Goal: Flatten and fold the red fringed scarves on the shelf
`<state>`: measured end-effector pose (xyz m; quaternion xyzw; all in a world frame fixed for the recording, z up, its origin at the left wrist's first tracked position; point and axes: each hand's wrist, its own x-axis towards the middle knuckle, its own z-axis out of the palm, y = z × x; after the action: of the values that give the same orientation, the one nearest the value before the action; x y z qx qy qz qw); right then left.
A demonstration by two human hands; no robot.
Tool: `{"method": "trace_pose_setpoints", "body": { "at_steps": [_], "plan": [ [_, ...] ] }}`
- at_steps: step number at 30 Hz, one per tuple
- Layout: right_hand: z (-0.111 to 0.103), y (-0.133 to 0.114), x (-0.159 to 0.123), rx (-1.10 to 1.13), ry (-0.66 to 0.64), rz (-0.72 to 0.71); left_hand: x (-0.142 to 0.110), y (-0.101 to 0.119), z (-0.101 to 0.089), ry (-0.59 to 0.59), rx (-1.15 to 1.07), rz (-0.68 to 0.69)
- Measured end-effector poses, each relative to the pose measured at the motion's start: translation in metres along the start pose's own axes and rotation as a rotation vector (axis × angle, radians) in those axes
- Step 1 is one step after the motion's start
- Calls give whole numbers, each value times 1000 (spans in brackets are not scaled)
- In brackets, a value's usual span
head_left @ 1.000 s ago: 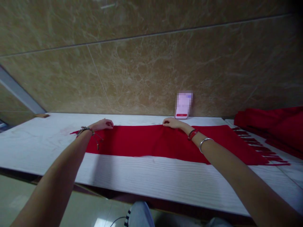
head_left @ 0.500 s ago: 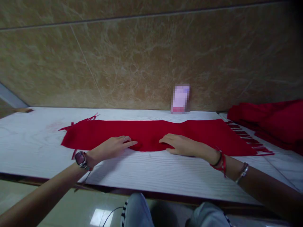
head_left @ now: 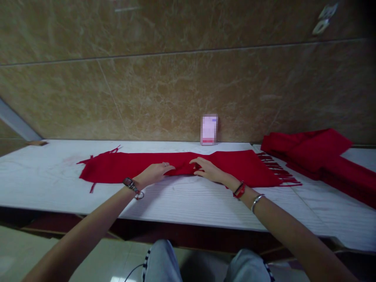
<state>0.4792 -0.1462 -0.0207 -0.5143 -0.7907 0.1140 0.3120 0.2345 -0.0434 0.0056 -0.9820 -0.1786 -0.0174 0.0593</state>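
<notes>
A red fringed scarf (head_left: 152, 156) lies lengthwise across the white table. Both hands work at the middle of its near edge, a short distance apart. My left hand (head_left: 154, 172), with a watch at the wrist, has its fingers bent onto the cloth and the thumb pointing right; its grip is partly hidden. Curled over the same edge from the right, my right hand (head_left: 207, 169) has thumb and fingers bent around a fold of the cloth. Between them the fabric is rumpled and its edge bows away from me. Fringe hangs loose at both ends of the scarf.
More red cloth (head_left: 308, 152) lies folded on the table at the right. A small upright object with a blurred-out face (head_left: 209, 130) leans against the brown tiled wall (head_left: 176, 94). The white tabletop (head_left: 188, 203) ends in a dark front edge above my knees.
The view has tilted up and shifted right. My hands have moved slightly closer together, and the scarf's near edge between them has moved away from me, with more wrinkles.
</notes>
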Motion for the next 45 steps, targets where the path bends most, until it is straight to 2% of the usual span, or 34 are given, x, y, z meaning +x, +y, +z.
{"method": "trace_pose_setpoints", "body": {
  "at_steps": [5,9,13,16,22,28,33,38,41,45],
  "plan": [
    [-15,-6,-13,-113,-85,-89,18,-12,-8,-52,-149,-119],
    [-22,-10,-15,-187,-54,9,27,-23,-11,-73,-229,-110],
    [-22,-10,-10,-156,-51,124,30,-17,-5,41,-250,-84],
    [-22,-6,-7,-156,-54,146,29,-11,0,114,-275,-64],
    [-31,-1,-13,-210,-81,48,24,-15,2,92,-237,-60],
    [-43,-9,-14,-306,-150,98,22,-12,3,84,-152,-72],
    [-45,-7,-12,-335,-165,94,24,-3,2,100,-162,20],
    [-52,-3,-14,-345,-158,112,25,-6,5,113,-139,-45],
    [-49,-2,-16,-340,-165,114,25,-11,9,65,-134,-19],
    [-23,-14,-12,-348,-97,61,26,-12,11,64,-134,18]
  ]
}}
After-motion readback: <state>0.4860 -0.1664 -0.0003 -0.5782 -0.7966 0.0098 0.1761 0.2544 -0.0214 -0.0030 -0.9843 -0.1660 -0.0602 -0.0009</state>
